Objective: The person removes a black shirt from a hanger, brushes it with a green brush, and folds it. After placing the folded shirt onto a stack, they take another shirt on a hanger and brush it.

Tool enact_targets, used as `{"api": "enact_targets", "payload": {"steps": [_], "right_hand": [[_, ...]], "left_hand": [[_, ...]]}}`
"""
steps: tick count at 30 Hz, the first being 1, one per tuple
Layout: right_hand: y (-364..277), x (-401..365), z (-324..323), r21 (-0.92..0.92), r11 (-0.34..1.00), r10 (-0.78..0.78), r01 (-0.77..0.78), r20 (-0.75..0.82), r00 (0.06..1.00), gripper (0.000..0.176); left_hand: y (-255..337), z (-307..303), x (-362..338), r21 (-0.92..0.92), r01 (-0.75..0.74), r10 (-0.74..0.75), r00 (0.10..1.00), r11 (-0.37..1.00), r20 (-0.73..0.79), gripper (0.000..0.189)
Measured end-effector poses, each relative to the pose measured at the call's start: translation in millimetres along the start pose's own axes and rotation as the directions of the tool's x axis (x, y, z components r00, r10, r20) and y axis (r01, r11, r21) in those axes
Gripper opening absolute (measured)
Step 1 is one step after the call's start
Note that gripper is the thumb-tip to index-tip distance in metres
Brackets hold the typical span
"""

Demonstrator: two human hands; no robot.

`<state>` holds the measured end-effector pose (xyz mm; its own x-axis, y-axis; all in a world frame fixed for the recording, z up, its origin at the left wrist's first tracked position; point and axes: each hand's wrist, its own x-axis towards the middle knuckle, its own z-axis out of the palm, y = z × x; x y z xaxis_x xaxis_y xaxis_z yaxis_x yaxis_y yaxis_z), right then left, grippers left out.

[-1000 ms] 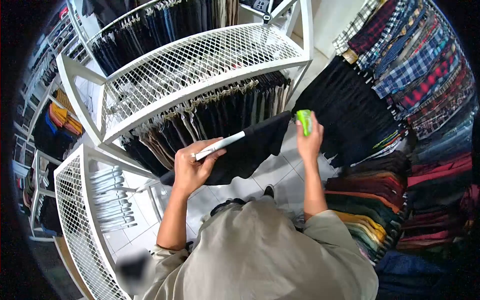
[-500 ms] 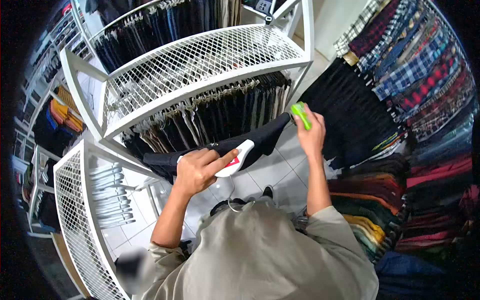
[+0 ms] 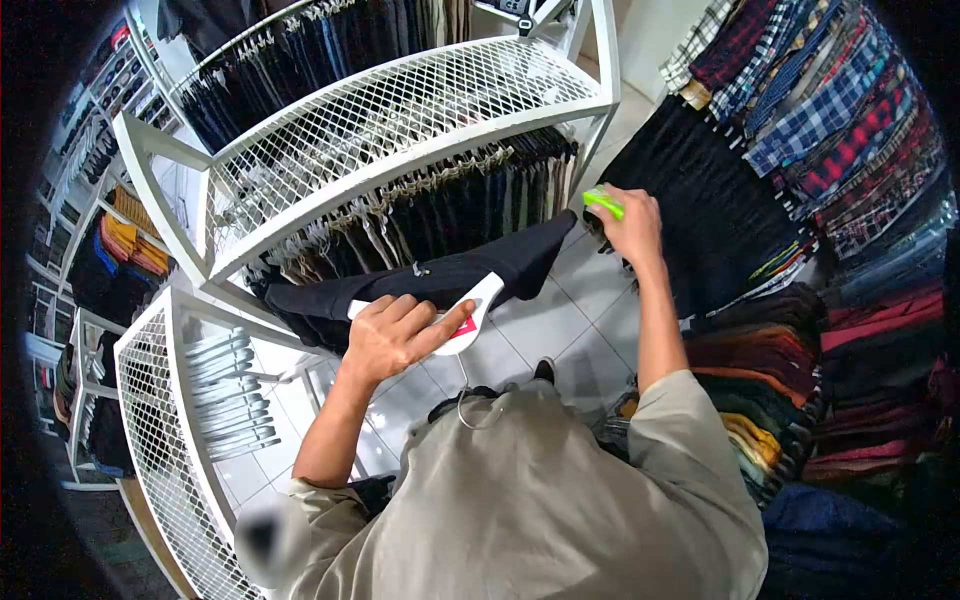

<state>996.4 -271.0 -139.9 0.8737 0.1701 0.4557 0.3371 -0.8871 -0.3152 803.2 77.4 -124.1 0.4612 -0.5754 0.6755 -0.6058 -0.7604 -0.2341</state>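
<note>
My left hand (image 3: 390,338) is closed around a white hanger (image 3: 487,293) that has a red label on its middle. The hanger's metal hook points back at my shirt. A black garment (image 3: 450,276) stretches out beyond that hand, its right end tapering up to a point. My right hand (image 3: 636,226) grips a small bright green handheld object (image 3: 604,202) just past the garment's right tip. A narrow gap seems to separate the object from the cloth. Its exact kind is not clear, as my fingers cover part of it.
A white mesh-topped rack (image 3: 400,115) with hanging trousers (image 3: 480,205) stands ahead. Spare white hangers (image 3: 228,395) hang at a lower mesh rack (image 3: 175,440) on the left. Checked shirts (image 3: 815,135) and rows of dark clothes (image 3: 700,210) line the right side.
My right hand has shifted slightly up and right, and the green object has turned from steep to flatter. The garment's right end has risen a little. My left hand keeps its hold on the hanger.
</note>
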Motion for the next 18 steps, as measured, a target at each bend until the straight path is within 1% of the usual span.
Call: {"api": "enact_targets", "payload": {"steps": [1,2,3,4,6,8,9,10,11,12,13,14,15,17,18], "right_hand": [[-5,-1,-9,0.002,1.000,0.011,-0.010,-0.062,0.998,0.036],[-11,0,-16,0.002,1.000,-0.003,0.003,-0.068,0.998,0.036],[-36,-3,-35,0.197,0.980,0.011,-0.003,-0.035,0.999,0.038],[-61,-9,-49,0.384,0.923,0.028,-0.028,0.004,1.000,0.039],[-96,-20,-58,0.517,0.845,-0.173,0.136,0.025,0.985,0.041],[-109,-29,-49,0.527,0.802,-0.363,0.283,0.054,0.930,0.041],[-105,-30,-43,0.490,0.824,-0.373,0.285,0.090,0.924,0.042],[-93,-27,-34,0.488,0.825,-0.368,0.285,0.081,0.926,0.042],[-70,-18,-26,0.379,0.904,-0.257,0.197,0.113,0.960,0.042],[-47,-11,-18,0.262,0.959,-0.144,0.105,0.134,0.980,0.041],[-19,-10,-10,0.093,0.995,-0.060,0.048,0.133,0.989,0.040],[-2,-9,-5,-0.077,0.997,0.025,-0.016,0.118,0.993,0.040],[-7,-10,-8,-0.075,0.997,0.016,-0.007,0.118,0.993,0.040],[-27,-17,-24,0.193,0.977,0.090,-0.094,0.032,0.995,0.037],[-50,-22,-32,0.361,0.931,0.047,-0.055,0.031,0.998,0.040]], "left_hand": [[0,-3,-1,-0.003,0.028,-0.028,0.999,1.000,0.026,0.054],[-2,-3,0,0.000,0.062,-0.061,0.997,0.998,0.050,0.054],[-3,-3,-1,0.003,0.056,-0.056,0.997,0.998,0.056,0.056],[-4,-1,-1,-0.001,0.062,-0.061,0.996,0.998,0.062,0.056],[-6,4,2,-0.007,0.007,-0.007,1.000,1.000,-0.009,0.053],[-7,3,7,-0.030,-0.023,0.024,1.000,0.999,0.008,0.053],[-7,3,7,-0.036,-0.032,0.033,0.999,0.999,0.022,0.054],[-6,3,7,-0.038,-0.035,0.037,0.999,0.999,0.035,0.055],[-4,3,5,-0.049,-0.030,0.031,0.999,0.998,0.025,0.056],[-4,4,3,-0.043,-0.026,0.027,0.999,0.999,0.021,0.056],[-3,6,-1,-0.034,-0.024,0.025,0.999,0.999,0.027,0.056],[-1,6,-4,-0.027,-0.022,0.023,0.999,0.999,0.034,0.056],[-1,4,-4,-0.019,0.002,-0.001,0.999,1.000,0.052,0.057],[-6,6,-5,-0.026,0.028,-0.026,0.998,0.999,0.052,0.056],[-7,6,-6,-0.052,0.041,-0.038,0.997,0.998,0.064,0.055]]}}
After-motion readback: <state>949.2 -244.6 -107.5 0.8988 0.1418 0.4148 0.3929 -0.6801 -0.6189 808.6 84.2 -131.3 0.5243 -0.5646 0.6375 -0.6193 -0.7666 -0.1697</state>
